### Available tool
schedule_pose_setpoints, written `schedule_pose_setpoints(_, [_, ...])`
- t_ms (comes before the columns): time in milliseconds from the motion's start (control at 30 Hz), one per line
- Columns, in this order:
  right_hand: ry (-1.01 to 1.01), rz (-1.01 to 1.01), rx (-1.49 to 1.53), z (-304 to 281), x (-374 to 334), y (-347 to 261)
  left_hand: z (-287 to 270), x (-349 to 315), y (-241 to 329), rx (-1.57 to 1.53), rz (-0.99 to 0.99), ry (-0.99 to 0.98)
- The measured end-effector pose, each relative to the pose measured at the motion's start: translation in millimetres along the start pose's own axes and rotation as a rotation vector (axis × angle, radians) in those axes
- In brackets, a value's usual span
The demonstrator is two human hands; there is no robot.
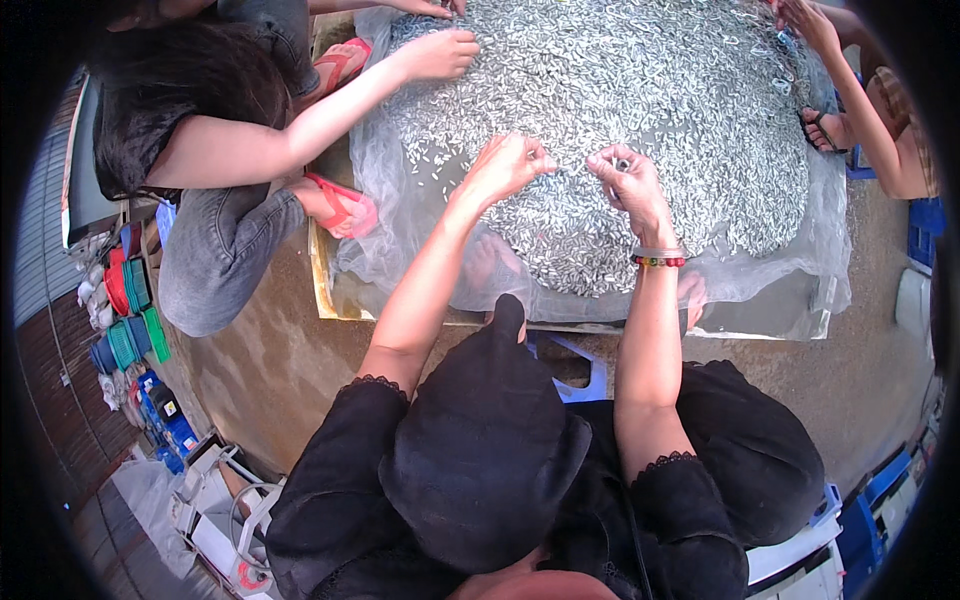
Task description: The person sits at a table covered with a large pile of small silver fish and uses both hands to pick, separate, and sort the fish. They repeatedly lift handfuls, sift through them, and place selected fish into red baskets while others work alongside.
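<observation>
A wide layer of small, slender silvery-white pieces (640, 90), too small to tell their kind, is spread over a translucent sheet (375, 190). Above its near part, my left hand (505, 168) is closed, thumb and index finger pinched together; what they hold is too small to make out. A short gap to the right, my right hand (635, 190) is closed too, with a small pale and dark bit showing between its curled fingers. A silver bangle and a bead bracelet (658, 261) circle my right wrist.
A person (225, 150) squats at the left, one hand (445, 55) on the pieces. Other people's hands reach in at top and right (810, 25). A pale-edged board (322, 285) lies under the sheet. A blue plastic stool (590, 365) and stacked baskets (125, 290) stand nearby.
</observation>
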State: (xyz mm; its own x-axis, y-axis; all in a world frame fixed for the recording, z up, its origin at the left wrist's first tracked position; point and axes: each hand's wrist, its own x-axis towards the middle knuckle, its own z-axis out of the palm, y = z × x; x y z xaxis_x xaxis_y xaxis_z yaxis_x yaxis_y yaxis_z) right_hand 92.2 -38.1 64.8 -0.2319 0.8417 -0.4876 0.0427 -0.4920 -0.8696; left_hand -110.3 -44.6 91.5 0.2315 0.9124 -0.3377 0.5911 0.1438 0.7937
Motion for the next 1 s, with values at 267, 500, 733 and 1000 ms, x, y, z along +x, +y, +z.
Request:
schedule_pose_setpoints(267, [0.178, -0.065, -0.184, -17, 7, 11, -16, -1, -3, -0.436, -0.075, 0.253])
schedule_pose_setpoints(500, [-0.151, 0.010, 0.128, -12, -10, -22, -4, -3, -2, -0.582, -0.024, 0.266])
schedule_pose_setpoints(733, [-0.163, 0.005, 0.447, -5, -10, -12, 4, -7, 7, -0.545, -0.050, -0.236])
schedule_pose_setpoints(1000, [-0.268, -0.176, 0.745, -9, -9, -18, -21, -13, 16, -0.825, -0.042, -0.093])
